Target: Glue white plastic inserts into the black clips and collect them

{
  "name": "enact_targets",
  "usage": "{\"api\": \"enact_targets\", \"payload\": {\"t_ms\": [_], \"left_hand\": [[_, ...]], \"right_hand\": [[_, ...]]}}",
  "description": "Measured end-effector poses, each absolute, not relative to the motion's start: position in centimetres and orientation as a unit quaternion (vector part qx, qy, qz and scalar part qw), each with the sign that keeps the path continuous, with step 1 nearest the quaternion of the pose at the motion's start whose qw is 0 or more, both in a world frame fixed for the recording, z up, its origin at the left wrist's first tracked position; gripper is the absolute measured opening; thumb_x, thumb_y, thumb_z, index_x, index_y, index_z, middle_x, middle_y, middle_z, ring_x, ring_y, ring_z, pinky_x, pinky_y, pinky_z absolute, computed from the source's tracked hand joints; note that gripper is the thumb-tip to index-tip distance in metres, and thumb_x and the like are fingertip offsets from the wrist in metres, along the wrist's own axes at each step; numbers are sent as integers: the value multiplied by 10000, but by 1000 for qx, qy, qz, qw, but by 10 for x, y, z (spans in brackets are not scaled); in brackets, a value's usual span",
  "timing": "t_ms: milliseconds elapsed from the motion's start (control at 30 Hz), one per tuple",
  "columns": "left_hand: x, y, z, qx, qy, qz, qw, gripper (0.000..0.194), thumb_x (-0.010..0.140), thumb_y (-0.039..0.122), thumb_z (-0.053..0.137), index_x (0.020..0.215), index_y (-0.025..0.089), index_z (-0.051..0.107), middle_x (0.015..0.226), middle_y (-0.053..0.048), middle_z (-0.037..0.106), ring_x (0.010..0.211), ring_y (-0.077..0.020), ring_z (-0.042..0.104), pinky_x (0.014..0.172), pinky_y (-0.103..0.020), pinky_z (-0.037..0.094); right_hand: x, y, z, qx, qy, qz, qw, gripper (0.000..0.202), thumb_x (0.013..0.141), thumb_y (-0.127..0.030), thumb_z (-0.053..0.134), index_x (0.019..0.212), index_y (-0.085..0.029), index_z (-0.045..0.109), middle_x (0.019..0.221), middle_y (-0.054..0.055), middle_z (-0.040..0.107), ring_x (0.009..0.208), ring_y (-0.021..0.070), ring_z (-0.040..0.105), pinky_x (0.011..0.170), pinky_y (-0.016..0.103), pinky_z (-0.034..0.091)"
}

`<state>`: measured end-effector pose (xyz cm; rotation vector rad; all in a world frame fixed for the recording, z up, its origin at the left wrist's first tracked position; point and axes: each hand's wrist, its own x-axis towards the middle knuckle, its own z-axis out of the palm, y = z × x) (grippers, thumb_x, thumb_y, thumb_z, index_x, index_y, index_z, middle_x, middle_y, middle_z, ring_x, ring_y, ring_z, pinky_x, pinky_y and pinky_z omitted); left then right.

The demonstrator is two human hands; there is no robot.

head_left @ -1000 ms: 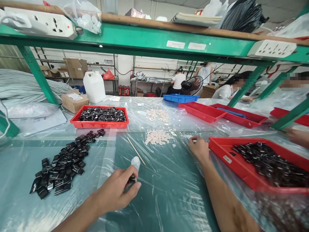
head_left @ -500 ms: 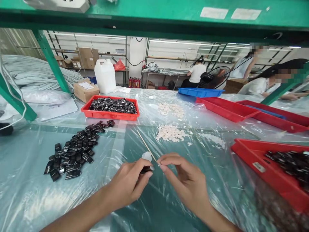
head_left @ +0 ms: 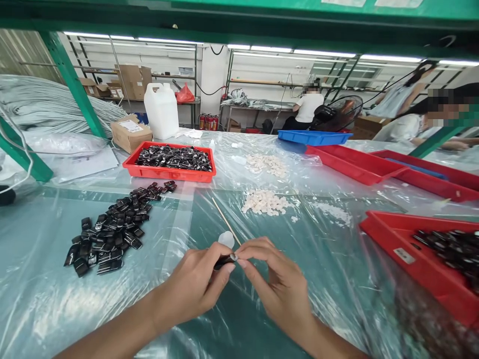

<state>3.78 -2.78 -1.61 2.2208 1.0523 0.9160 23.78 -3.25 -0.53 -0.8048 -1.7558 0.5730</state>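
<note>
Left hand: gripping black piece toward bench's near edge.
Right hand: closing earlier gap, reaching piece's end; whether grasping, cannot tell.
Work: both hands meeting at one piece.
</note>
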Motion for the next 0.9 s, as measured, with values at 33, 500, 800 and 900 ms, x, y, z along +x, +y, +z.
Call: {"api": "enact_targets", "payload": {"t_ms": [33,500,800,900], "left_hand": [[38,-28,-15,820,386,338,255,87,1048,325,476,1101,279,528,685,59,535,543,-142,483,548,-269,357],[39,-30,-20,814,373,345,281,96,1039,319,493,1110,276,542,703,41,558,557,-144,476,535,-270,334],[41,-31,-19,808,375,355,285,81,1041,316,493,1093,272,537,663,51,525,525,-146,441,533,-288,334],[41,-31,-19,803,377,363,285,77,1035,309,510,1084,261,545,658,53,516,528,-142,446,538,-288,343]], "right_hand": [[237,-33,-6,-338,-739,230,535,302,902,-69,638,1049,-331,673,940,-7,705,895,182,662,777,350,551],[233,-36,-10,-340,-703,283,558,256,916,-111,649,1038,-334,674,920,-8,683,889,168,656,764,320,542],[228,-38,-8,-360,-670,319,566,160,921,-192,668,981,-335,709,883,-16,698,846,144,680,735,253,568],[225,-39,-8,-367,-653,333,572,142,921,-203,675,970,-328,720,887,-13,711,850,137,687,737,232,572]]}}
